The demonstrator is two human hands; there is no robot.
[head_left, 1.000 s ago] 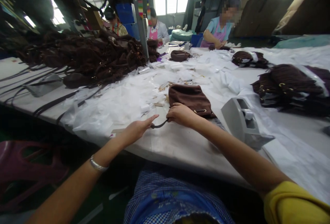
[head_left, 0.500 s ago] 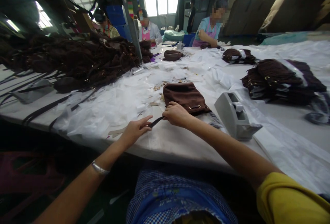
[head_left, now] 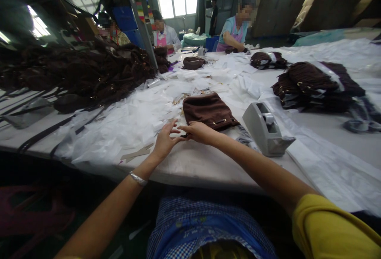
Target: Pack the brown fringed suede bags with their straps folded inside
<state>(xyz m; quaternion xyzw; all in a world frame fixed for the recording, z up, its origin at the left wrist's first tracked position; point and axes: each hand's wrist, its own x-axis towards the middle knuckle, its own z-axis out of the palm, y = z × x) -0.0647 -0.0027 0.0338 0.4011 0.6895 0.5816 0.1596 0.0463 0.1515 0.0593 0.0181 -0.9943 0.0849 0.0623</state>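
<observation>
A dark brown cloth bag (head_left: 206,110) with a gold-ringed cord lies on the white table in front of me. At its near left corner, my right hand (head_left: 198,132) is closed on a short piece of dark strap (head_left: 185,135). My left hand (head_left: 167,140) meets it from the left, its thumb reaching to the strap and its other fingers raised and apart. Most of the strap is hidden by the fingers. Whether the left thumb presses on the strap is too small to tell.
A grey tape dispenser (head_left: 264,130) stands right of the bag. Thin white wrapping sheets (head_left: 119,120) cover the table's left and middle. Brown bags are heaped at the left (head_left: 89,72) and stacked at the right (head_left: 318,84). People work across the table.
The left hand has moved right, up to the right hand, and its fingers have lifted. Less of the dark strap shows between the hands. The whole view has shifted slightly.
</observation>
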